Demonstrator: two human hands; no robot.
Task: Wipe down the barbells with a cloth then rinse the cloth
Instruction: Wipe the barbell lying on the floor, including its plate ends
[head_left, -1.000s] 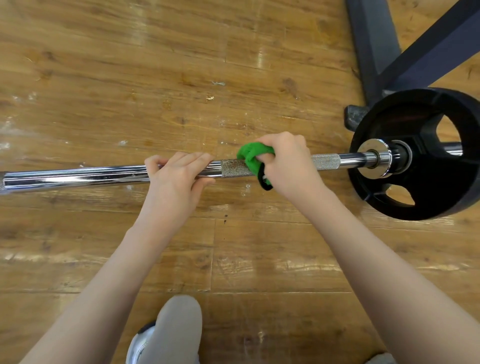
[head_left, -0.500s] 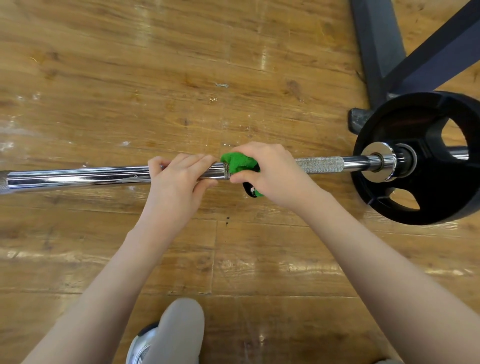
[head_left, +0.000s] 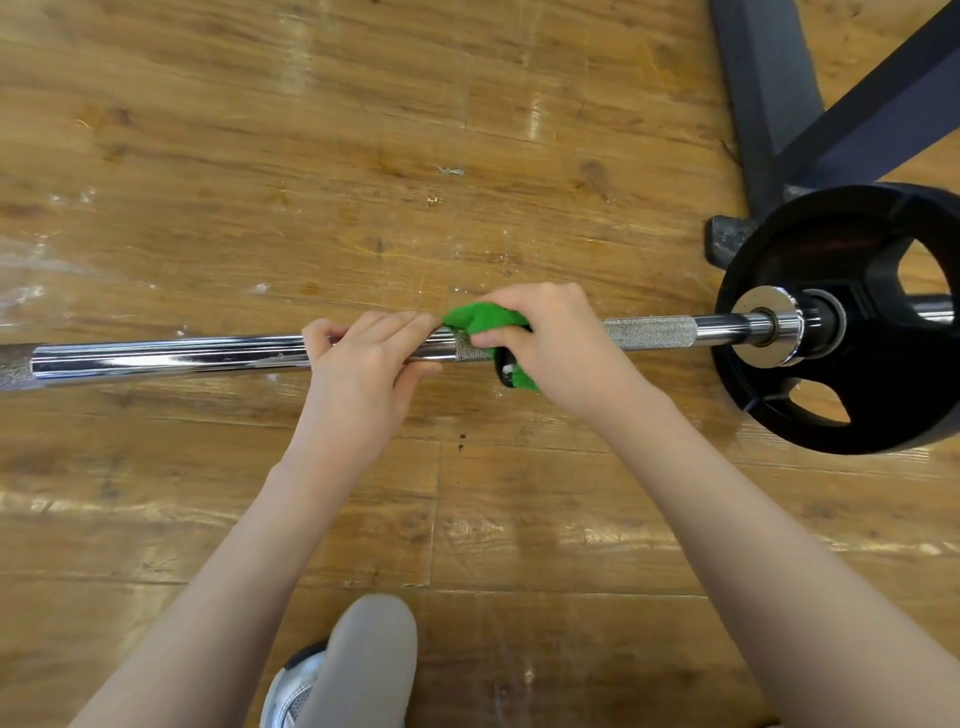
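Bar (head_left: 171, 358) lies across the wood floor (head_left: 260, 130), smooth chrome on the left stretch. Left hand (head_left: 363, 364) curls over the bar mid-span, fingers wrapped on top, thumb under, steadying it. Just beside it, almost touching, right hand (head_left: 550, 348) grips the green cloth (head_left: 480, 318) bunched around the bar at the knurled patch. Further right, bare knurling, then the collar and black plate (head_left: 857, 322) by a rack foot (head_left: 758, 104).

Risks, as I judge them: hands sit so close that a leftward stroke bumps the left fingers; cloth could snag on the knurl and slip from the hand; bar may roll on the plate if the left hold loosens.
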